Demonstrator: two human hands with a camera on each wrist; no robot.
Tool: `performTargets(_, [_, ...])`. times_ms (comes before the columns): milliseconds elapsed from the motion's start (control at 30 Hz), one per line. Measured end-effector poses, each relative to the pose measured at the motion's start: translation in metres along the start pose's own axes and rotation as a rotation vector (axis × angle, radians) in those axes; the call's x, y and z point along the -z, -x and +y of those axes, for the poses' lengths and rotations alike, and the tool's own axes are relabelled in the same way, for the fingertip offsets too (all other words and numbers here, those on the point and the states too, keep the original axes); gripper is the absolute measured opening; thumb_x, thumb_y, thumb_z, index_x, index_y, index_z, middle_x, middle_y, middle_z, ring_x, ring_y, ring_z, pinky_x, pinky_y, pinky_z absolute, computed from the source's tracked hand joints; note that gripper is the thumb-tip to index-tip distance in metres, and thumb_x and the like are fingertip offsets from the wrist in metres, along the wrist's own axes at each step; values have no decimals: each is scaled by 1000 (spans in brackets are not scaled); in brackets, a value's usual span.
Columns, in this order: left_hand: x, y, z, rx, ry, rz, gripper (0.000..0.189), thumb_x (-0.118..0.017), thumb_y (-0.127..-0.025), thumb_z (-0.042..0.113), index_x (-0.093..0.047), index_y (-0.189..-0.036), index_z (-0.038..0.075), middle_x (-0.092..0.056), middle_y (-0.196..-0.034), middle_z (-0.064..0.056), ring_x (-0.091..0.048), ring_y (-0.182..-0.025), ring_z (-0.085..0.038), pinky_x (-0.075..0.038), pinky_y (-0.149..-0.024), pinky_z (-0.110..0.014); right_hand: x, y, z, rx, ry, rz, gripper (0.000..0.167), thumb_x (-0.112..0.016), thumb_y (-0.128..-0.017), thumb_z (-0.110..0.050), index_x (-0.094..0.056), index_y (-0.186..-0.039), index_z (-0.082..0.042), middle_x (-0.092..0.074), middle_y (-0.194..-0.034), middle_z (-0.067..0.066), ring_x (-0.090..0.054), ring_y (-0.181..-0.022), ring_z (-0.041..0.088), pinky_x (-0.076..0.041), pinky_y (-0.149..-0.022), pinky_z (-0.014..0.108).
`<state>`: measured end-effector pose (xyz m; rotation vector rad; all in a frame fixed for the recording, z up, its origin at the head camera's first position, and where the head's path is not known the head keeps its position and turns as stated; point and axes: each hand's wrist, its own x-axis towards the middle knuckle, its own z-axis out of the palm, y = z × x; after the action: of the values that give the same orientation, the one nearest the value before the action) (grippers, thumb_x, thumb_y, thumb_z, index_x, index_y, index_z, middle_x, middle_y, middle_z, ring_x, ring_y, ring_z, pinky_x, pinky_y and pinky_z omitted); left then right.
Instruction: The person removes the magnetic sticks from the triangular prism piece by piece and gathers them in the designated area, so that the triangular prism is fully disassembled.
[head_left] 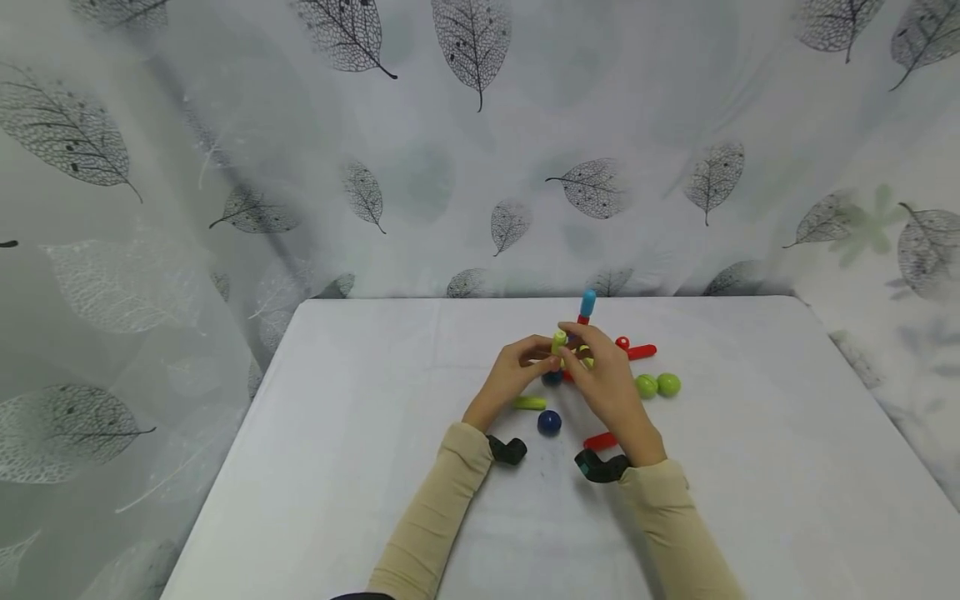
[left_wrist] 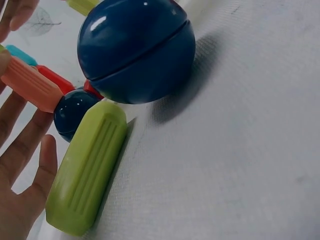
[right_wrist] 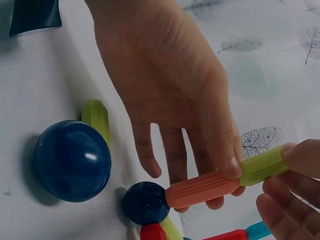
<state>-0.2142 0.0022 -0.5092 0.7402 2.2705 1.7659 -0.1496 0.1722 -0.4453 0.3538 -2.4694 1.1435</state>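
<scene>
In the head view both hands meet over a cluster of toy rods and balls. My left hand (head_left: 517, 367) pinches an orange ribbed rod (right_wrist: 202, 189) between thumb and fingers, its other fingers hanging lower. One end of that rod meets a dark blue ball (right_wrist: 146, 202) in the cluster. A yellow-green rod (right_wrist: 262, 166) joins its other end, and my right hand (head_left: 606, 375) pinches this rod. Red rods (right_wrist: 153, 232) and a light blue piece (head_left: 588, 302) also belong to the cluster, partly hidden by the hands.
Near the hands lie a loose blue ball (head_left: 549, 423), a yellow-green rod (head_left: 530, 403) and a red rod (head_left: 600, 442). Right of the hands are two green balls (head_left: 657, 385) and another red rod (head_left: 642, 352). A leaf-patterned cloth (head_left: 480, 167) hangs behind the white table (head_left: 360, 433).
</scene>
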Motion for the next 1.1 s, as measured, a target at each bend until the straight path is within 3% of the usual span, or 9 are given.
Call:
performTargets(533, [1, 2, 2, -2, 22, 8, 30, -67, -103, 26, -69, -130, 14, -73, -129, -8, -69, -123, -22, -56, -103, -40, 0, 2, -7, 44, 18, 66, 38, -77, -92, -1, -66, -127, -3, -71, -116, 15, -72, -99, 28, -63, -87, 47])
performTargets(833, [0, 1, 0, -6, 21, -1, 30, -69, -102, 23, -68, -131, 13, -73, -129, -9, -70, -121, -22, -58, -100, -34, 5, 5, -10, 35, -26, 86, 38, -78, -90, 1, -67, -127, -2, -71, -114, 14, -70, -99, 27, -63, -88, 45])
performTargets(1000, [0, 0, -1, -12, -2, -21, 32, -72, -100, 21, -67, -131, 14, -73, -128, -8, -70, -119, -23, -58, -98, -33, 18, 12, -7, -18, -92, 87, 38, -75, -93, 0, -65, -130, -4, -71, -121, 13, -70, -101, 24, -59, -91, 20])
performTargets(1100, [0, 1, -1, 12, -63, -18, 34, -74, -98, 19, -68, -131, 17, -74, -128, -4, -69, -119, -20, -58, -99, -35, 27, 20, -2, -72, -135, 58, 39, -73, -96, -3, -64, -134, -7, -70, -127, 12, -68, -104, 19, -52, -91, 8])
